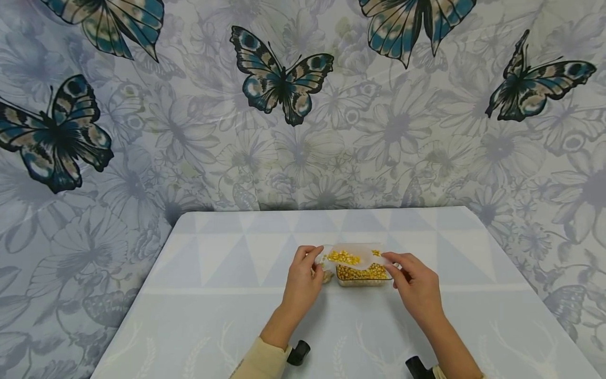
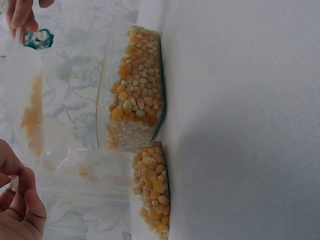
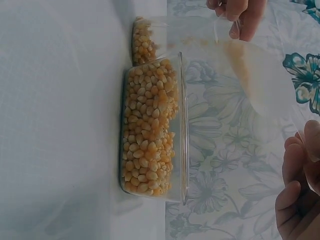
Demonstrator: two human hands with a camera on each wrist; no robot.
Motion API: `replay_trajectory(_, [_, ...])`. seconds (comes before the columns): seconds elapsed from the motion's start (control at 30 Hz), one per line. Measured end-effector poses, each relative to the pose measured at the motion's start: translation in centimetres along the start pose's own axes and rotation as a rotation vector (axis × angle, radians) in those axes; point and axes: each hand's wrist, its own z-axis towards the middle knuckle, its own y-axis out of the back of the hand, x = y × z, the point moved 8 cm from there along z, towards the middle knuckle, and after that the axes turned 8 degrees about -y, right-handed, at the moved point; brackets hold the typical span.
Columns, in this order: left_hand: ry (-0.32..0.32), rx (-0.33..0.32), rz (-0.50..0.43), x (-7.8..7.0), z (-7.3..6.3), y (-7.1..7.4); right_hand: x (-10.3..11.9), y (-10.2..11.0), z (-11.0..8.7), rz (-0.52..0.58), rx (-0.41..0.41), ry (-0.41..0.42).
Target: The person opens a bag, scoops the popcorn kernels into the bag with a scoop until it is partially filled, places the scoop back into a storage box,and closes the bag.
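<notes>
My left hand (image 1: 305,276) pinches the upper edge of a clear plastic bag (image 2: 100,172), which stands with corn kernels (image 2: 152,185) in its bottom. Between finger and thumb, my right hand (image 1: 416,284) holds the thin end of a translucent white scoop (image 3: 272,92). Yellow kernels (image 1: 344,257) lie on the scoop, whose far end overlaps the bag's mouth in the wrist views. Below the scoop is a clear rectangular glass container (image 3: 184,150), heaped with corn kernels (image 3: 145,125). The bag's filled bottom is right beside the container's left end.
A pale table (image 1: 213,316) with printed triangles and antlers lies under everything. Behind its far edge hangs a flowered cloth (image 1: 393,131) with butterflies. Dark cylindrical wrist devices (image 1: 299,353) show at both sleeves.
</notes>
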Motion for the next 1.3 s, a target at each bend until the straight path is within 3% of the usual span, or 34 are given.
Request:
replay_trajectory(0.43, [-0.053,-0.031,0.012,-0.2,-0.02,-0.01,0.58,0.07,0.17,0.003,0.001,-0.001])
replay_trajectory(1.3, [-0.021,-0.03,0.023,0.07,-0.09,0.13,0.87,0.32,0.05,0.011,-0.009,0.016])
